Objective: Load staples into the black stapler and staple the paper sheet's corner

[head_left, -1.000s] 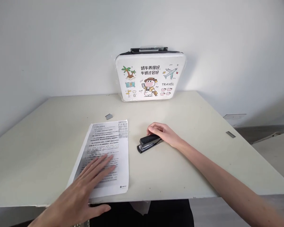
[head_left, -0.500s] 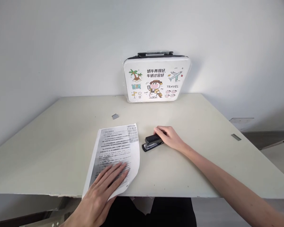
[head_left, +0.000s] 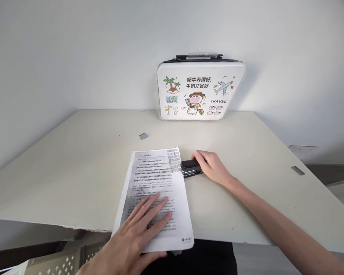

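Head view: rear of black stapler (head_left: 190, 164) hidden in our right hand (head_left: 213, 165), curled shut around it, arm slanting in from lower right. Whether right edge of printed paper (head_left: 151, 179) sits between stapler's jaws, we cannot tell. Our left hand (head_left: 137, 231), forearm cropped, lies flat, fingers slightly apart, masking lower print; paper overhangs near edge of desk (head_left: 74, 172).
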A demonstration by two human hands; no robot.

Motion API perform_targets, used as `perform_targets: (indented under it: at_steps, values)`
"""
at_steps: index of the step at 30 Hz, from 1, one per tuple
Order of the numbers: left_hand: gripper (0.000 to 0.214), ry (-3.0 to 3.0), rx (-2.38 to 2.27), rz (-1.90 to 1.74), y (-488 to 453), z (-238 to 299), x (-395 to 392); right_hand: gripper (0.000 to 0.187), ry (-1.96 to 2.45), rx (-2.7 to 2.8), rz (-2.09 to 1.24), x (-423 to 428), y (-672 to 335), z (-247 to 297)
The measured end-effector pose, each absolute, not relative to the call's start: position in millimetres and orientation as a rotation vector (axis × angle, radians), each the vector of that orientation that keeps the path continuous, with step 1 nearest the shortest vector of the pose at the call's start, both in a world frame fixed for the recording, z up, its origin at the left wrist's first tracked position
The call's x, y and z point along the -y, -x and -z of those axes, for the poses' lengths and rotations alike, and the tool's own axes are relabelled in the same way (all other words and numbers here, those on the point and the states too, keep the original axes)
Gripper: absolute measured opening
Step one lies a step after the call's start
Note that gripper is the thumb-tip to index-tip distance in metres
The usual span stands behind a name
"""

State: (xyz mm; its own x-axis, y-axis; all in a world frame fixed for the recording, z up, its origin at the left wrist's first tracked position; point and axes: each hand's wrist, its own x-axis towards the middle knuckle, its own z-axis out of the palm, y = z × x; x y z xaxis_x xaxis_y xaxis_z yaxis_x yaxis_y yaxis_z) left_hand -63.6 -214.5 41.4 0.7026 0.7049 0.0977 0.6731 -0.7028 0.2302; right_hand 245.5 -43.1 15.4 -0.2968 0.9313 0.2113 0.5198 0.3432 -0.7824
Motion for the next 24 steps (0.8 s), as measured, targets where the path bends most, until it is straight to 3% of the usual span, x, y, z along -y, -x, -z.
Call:
perform_targets:
  at_steps: [2,7,16,24]
  values:
    - [0.083,-2.693,-1.155,-0.328,56.7,-47.4,207.4,0.044,1.251,1.975,-0.787,42.6,-246.9,-16.7]
    - [0.05,-2.634,-1.279,-0.459,31.0,-53.9,150.3,0.044,1.216,2.04,-0.75,40.2,-251.0,-19.2]
    - [0.086,-2.609,-1.043,-0.207,14.6,-16.1,41.2,0.052,1.26,2.04,-0.779,38.1,-252.1,-23.3]
    - [0.088,-2.654,-1.059,-0.289,0.9,-6.2,45.6,0.035,1.221,2.013,-0.806,44.4,-243.5,-29.4]
